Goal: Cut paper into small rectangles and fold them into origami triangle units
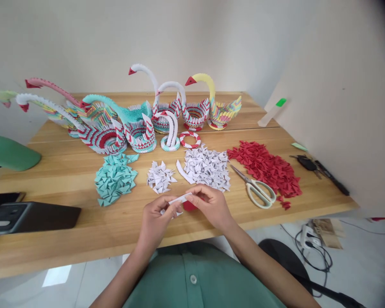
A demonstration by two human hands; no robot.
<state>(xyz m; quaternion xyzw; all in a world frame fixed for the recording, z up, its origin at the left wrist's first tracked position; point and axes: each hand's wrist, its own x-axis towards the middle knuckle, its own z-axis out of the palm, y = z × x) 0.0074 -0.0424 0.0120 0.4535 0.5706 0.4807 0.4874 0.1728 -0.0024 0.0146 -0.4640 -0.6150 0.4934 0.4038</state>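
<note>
Between my two hands is a small strip of white folded paper (180,199). The thumb and fingers of my left hand (157,216) pinch its left end. At its right end, my right hand (211,205) pinches it too. Red paper (189,206) shows under my right fingers, and some white paper (176,215) lies below my left fingertips. Just beyond my hands are a small pile of white folded paper triangles (160,176), a larger white pile (208,167) and a curved white paper piece (184,172).
Teal triangles (115,177) lie left, red triangles (266,167) right. Scissors (259,193) rest near the right hand. Several paper swans (107,139) and a red-white ring (190,140) stand behind. A green bottle (11,152), a dark box-shaped device (41,216) and keys (306,162) edge the table.
</note>
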